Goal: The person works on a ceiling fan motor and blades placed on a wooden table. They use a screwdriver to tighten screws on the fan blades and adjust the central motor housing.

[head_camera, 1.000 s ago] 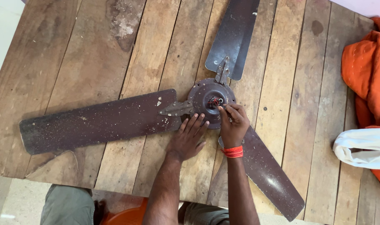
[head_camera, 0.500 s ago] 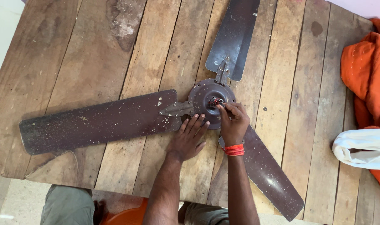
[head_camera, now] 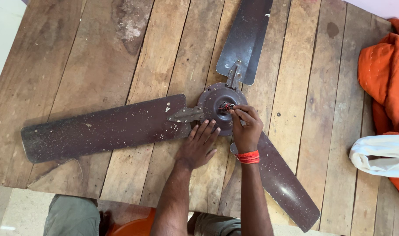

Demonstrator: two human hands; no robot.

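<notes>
Home repair spot: rough plank table [head_camera: 99, 52]

Soft, even daylight (sharp throughout)

Ceiling fan [head_camera: 217, 107] lies on plank table [head_camera: 77, 57], hub centre; left hand [head_camera: 198, 146] on hub's near edge, right hand [head_camera: 245, 129] beside it; cloth bundle [head_camera: 385, 87] at right edge.

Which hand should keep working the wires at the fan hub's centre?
Right hand: its fingertips already pinch at the wires in the hub. Left hand lies flat, bracing the hub's rim.
</notes>
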